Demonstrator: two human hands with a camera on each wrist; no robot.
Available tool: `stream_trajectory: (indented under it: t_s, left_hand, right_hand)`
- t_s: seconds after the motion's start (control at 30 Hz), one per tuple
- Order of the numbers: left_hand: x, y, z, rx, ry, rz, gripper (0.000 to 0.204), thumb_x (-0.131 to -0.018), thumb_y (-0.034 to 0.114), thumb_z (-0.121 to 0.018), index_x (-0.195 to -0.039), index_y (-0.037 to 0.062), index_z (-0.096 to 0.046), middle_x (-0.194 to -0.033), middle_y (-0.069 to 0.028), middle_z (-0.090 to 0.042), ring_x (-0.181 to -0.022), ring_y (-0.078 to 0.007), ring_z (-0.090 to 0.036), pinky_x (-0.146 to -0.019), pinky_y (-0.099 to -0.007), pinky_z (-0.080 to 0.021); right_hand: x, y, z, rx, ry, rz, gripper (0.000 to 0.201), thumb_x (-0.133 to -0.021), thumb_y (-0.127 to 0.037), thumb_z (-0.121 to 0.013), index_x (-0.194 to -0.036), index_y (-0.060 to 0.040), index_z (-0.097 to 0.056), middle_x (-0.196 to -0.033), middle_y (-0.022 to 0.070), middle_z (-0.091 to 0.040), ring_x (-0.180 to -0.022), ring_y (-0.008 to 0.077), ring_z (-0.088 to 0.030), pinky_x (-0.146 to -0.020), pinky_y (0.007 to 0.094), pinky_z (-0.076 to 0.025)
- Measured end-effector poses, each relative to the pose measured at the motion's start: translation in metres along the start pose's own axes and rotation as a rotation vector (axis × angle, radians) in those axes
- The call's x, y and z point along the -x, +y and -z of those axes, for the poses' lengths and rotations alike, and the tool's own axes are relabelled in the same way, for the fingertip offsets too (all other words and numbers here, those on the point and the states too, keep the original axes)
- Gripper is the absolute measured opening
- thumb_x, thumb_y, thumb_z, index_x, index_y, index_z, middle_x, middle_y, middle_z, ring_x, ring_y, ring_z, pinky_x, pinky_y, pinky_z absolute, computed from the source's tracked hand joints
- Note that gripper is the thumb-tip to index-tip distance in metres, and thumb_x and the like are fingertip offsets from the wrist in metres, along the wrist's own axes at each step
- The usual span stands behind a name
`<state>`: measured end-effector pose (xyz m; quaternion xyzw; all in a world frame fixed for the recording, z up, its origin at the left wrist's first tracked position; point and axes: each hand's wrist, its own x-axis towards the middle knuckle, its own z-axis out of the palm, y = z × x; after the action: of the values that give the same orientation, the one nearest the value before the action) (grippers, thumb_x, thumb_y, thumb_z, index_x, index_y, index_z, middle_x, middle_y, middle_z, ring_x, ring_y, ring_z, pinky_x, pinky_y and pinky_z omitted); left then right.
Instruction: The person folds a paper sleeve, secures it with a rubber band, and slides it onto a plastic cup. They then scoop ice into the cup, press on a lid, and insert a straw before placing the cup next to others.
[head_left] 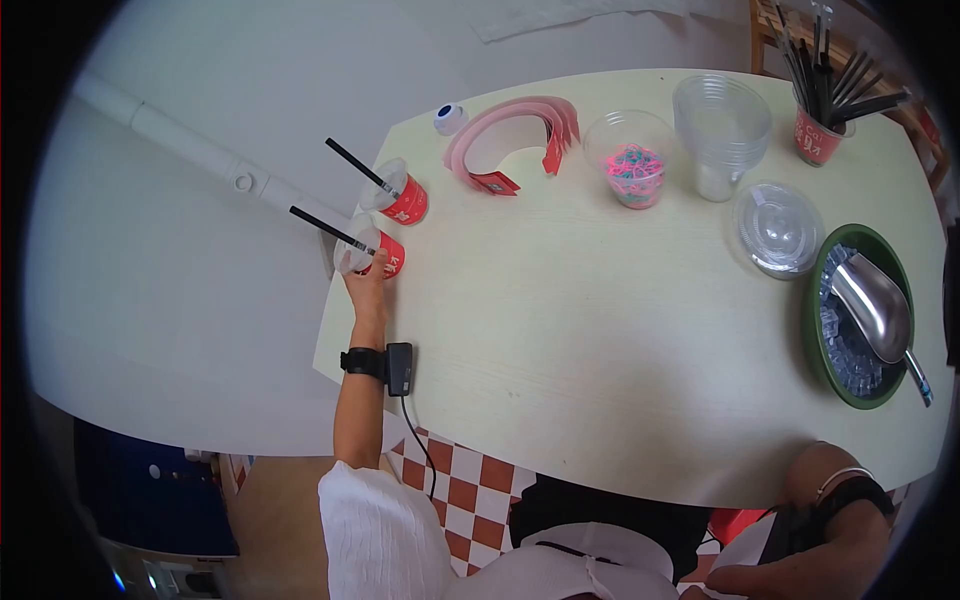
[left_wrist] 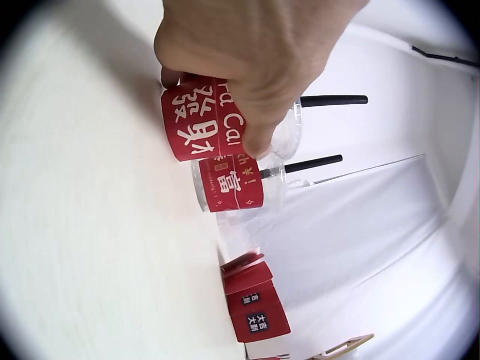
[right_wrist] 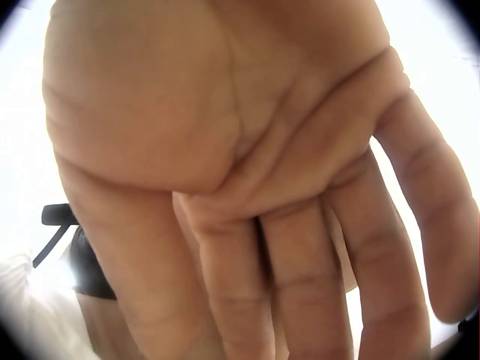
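Note:
At the table's left edge my left hand [head_left: 368, 285] grips a clear plastic cup [left_wrist: 199, 124] with a red paper sleeve, its thumb against the sleeve. A black straw [head_left: 325, 226] leans out of this cup. Close behind it stands a second red-sleeved cup [head_left: 408, 203], with its own black straw [head_left: 360, 166]. My right hand [right_wrist: 247, 150] hangs by the front right edge of the table, fingers loosely extended and palm bare in the right wrist view. Nearest to it is a green bowl [head_left: 812, 350] of ice-like clear cubes with a metal scoop [head_left: 875, 305] lying in it.
Pink-red paper sleeves [head_left: 485, 130] lie fanned in an arc, near a small white round object [head_left: 450, 119]. Along the back stand a cup of pink and green rubber bands [head_left: 637, 170], stacked clear cups [head_left: 722, 120], clear lids [head_left: 778, 230] and a red cup of straws [head_left: 815, 140].

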<state>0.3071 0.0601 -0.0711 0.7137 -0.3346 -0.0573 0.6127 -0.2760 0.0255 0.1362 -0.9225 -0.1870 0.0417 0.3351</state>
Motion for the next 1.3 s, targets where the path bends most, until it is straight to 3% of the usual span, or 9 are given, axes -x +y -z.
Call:
stream_trajectory:
  t_s: [0.03, 0.13, 0.33, 0.43, 0.53, 0.63, 0.87, 0.97, 1.3]
  left_hand:
    - [0.0, 0.0, -0.001, -0.044, -0.022, -0.032, 0.071, -0.077, 0.017, -0.074, -0.132, 0.001, -0.032, -0.121, -0.0114, -0.049, -0.106, -0.0192, -0.052, -0.088, -0.031, -0.046]
    - [0.004, 0.0, -0.004, -0.139, 0.026, -0.053, 0.068, -0.077, 0.017, -0.074, -0.131, 0.0014, -0.033, -0.121, -0.0112, -0.049, -0.107, -0.0194, -0.051, -0.087, -0.0308, -0.046]
    - [0.053, 0.015, 0.004, -0.034, 0.321, 0.315, 0.054, -0.08, 0.013, -0.068, -0.126, 0.0016, -0.041, -0.118, -0.0091, -0.05, -0.102, -0.0165, -0.053, -0.084, -0.0276, -0.044]
    - [0.071, 0.031, 0.007, -0.092, -0.049, 0.228, 0.04, -0.083, 0.012, -0.063, -0.119, 0.0025, -0.049, -0.112, -0.0057, -0.051, -0.097, -0.0154, -0.054, -0.084, -0.0277, -0.044]
    - [0.075, 0.073, -0.032, -0.294, -0.358, -0.039, 0.033, -0.081, 0.009, -0.06, -0.113, 0.0053, -0.056, -0.107, -0.0081, -0.05, -0.098, -0.0179, -0.054, -0.081, -0.0283, -0.045]
    - [0.053, 0.076, -0.059, -0.487, -0.464, -0.235, 0.042, -0.078, 0.013, -0.062, -0.119, 0.0077, -0.053, -0.117, -0.0119, -0.048, -0.103, -0.0226, -0.053, -0.085, -0.0332, -0.045]
    - [-0.014, 0.037, -0.09, -0.784, -0.352, -0.214, 0.058, -0.073, 0.023, -0.066, -0.123, -0.0002, -0.049, -0.118, -0.0184, -0.049, -0.102, -0.0265, -0.052, -0.087, -0.0375, -0.045]
    - [-0.021, 0.03, -0.095, -0.784, -0.283, -0.165, 0.053, -0.075, 0.023, -0.063, -0.12, -0.0013, -0.049, -0.122, -0.0257, -0.046, -0.116, -0.0379, -0.045, -0.098, -0.0402, -0.038]
    - [0.034, 0.05, -0.074, -0.673, -0.323, -0.191, 0.029, -0.074, 0.019, -0.063, -0.099, 0.0041, -0.06, -0.087, -0.0104, -0.053, -0.076, -0.0212, -0.054, -0.071, -0.0332, -0.045]
  right_hand:
    - [0.001, -0.004, -0.002, -0.074, -0.01, -0.085, 0.039, -0.061, -0.011, -0.057, -0.094, 0.0094, -0.057, -0.091, 0.0119, -0.055, -0.084, 0.022, -0.055, -0.073, 0.0254, -0.045]
    - [0.001, 0.013, -0.036, 0.275, 0.153, 0.222, 0.04, -0.064, -0.009, -0.057, -0.098, 0.0102, -0.056, -0.094, 0.0123, -0.056, -0.084, 0.0219, -0.056, -0.076, 0.0253, -0.045]
    - [0.008, 0.001, -0.058, 0.156, 0.09, 0.001, 0.041, -0.064, -0.009, -0.057, -0.099, 0.012, -0.056, -0.097, 0.0152, -0.057, -0.086, 0.0254, -0.055, -0.078, 0.0268, -0.045]
    - [0.0, 0.015, -0.021, 0.188, -0.039, 0.272, 0.04, -0.063, -0.009, -0.057, -0.097, 0.0119, -0.057, -0.097, 0.0163, -0.056, -0.088, 0.0271, -0.055, -0.08, 0.0281, -0.044]
    - [-0.008, 0.012, -0.006, 0.207, -0.071, 0.277, 0.039, -0.062, -0.01, -0.057, -0.095, 0.012, -0.058, -0.096, 0.0173, -0.057, -0.087, 0.028, -0.056, -0.081, 0.0298, -0.045]
    - [-0.001, 0.019, -0.035, 0.239, 0.186, 0.347, 0.038, -0.059, -0.011, -0.057, -0.09, 0.0114, -0.06, -0.096, 0.0183, -0.058, -0.084, 0.0283, -0.058, -0.076, 0.03, -0.047]
    - [-0.002, 0.009, -0.017, 0.304, 0.279, 0.273, 0.043, -0.054, -0.019, -0.058, -0.088, 0.007, -0.063, -0.096, 0.0191, -0.059, -0.082, 0.0285, -0.06, -0.068, 0.0284, -0.05]
    - [-0.001, 0.01, -0.025, 0.193, 0.288, 0.241, 0.044, -0.054, -0.022, -0.057, -0.088, 0.006, -0.063, -0.096, 0.0196, -0.059, -0.083, 0.0288, -0.059, -0.07, 0.029, -0.05]
    - [-0.013, 0.018, -0.007, 0.207, 0.207, 0.341, 0.044, -0.054, -0.024, -0.055, -0.086, 0.0054, -0.062, -0.092, 0.0207, -0.06, -0.084, 0.0324, -0.058, -0.072, 0.0359, -0.049]
